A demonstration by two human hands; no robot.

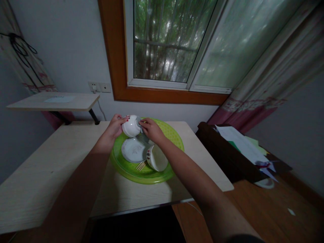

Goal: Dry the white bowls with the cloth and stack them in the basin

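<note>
The pale surface (202,162) bears a round green tray (174,133). Toward the tray's near side lie a few thin pale sticks (140,166), just beside a patterned bowl (159,161) tipped over with its mouth toward the viewer. Behind the sticks sits a white dish (134,151). Beyond it, the white bowl (130,127) is held sideways above the tray: the left hand (116,125) pinches its rim, thumb on the outer wall, while the fingers of the right hand (151,130) are bunched at its base (something greyish is there, too blurred to name, so I cannot tell what they pinch). Farther back, a window (164,44) shows greenery.
</note>
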